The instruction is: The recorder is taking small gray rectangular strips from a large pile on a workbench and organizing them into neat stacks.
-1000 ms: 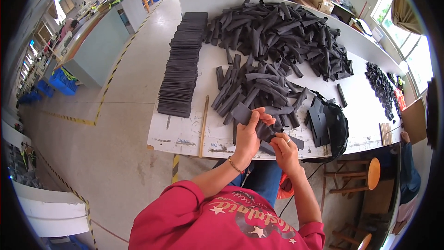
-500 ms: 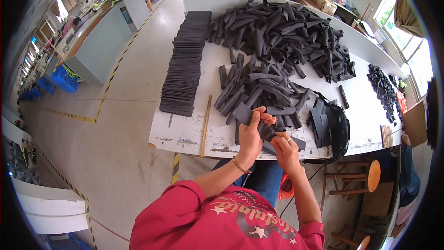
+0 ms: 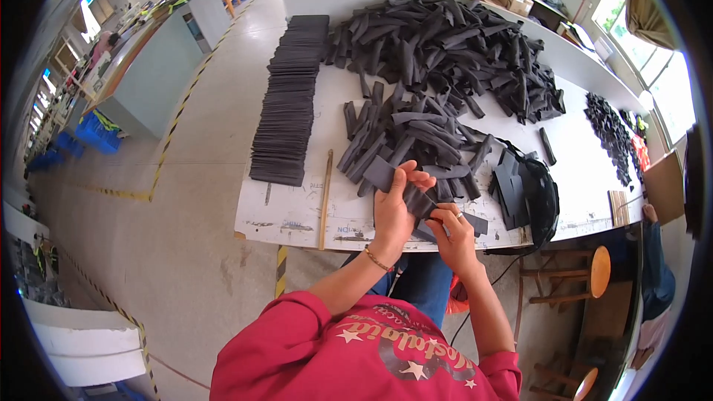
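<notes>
Over here, a crowded white desk
A broad heap of rolled dark pieces sprawls over it, a long, neat stack to the left; nearer, the person's left hand grasps and right hand pinches one dark strip, held at the desk's near edge.

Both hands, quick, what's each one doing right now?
Left hand: closed, holding a dark strip under its thumb.
Right hand: closed, fingertips pinching the same strip's right end.
</notes>
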{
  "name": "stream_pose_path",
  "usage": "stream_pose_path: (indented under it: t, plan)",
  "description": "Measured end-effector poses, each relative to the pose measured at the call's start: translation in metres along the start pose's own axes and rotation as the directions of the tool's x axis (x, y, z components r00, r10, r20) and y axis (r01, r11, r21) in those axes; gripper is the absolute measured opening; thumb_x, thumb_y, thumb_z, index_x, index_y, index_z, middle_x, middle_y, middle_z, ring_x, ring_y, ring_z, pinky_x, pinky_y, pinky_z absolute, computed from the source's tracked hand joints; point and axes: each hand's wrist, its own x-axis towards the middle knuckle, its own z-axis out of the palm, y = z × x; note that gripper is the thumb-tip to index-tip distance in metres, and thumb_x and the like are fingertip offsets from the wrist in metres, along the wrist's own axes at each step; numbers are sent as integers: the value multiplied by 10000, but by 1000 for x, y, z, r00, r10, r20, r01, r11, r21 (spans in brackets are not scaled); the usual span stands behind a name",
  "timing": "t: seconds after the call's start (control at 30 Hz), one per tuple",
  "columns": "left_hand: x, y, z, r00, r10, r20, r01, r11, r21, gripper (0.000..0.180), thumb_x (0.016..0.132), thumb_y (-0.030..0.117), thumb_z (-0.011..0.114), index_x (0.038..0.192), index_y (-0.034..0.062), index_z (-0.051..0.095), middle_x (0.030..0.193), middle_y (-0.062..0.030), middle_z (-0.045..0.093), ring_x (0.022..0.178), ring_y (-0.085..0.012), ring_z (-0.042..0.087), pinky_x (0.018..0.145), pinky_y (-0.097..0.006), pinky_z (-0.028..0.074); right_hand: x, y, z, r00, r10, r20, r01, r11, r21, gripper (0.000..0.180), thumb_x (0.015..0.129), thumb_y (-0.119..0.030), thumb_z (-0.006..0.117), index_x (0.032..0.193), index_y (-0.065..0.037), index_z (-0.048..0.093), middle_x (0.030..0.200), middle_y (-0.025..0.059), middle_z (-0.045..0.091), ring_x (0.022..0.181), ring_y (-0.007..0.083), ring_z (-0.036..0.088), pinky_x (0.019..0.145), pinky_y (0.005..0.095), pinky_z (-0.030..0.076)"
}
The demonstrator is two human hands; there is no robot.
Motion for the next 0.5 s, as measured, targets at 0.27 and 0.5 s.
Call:
stream_pose_path:
  t: [0.27,0.5]
  plan:
    - [4,12,5,992,66,106,-74,994,81,374,998,290,501,1183,-33,540,1020,-163,666,1002,-303,644,966,-424,481,-3,-8,35,808,569,-150,-385,704,597,126,836,-14,705,851,28,587,937,25,534,778,73,538,694,230,468]
    - [7,21,2,976,95,196,-98,995,5,317,995,269,503,1135,-5,580,1059,-173,673,1099,-350,613,1057,-477,412,5,-25,11,740,673,14,-439,466,768,158,885,-99,688,946,3,585,878,-1,586,786,65,561,712,213,475]
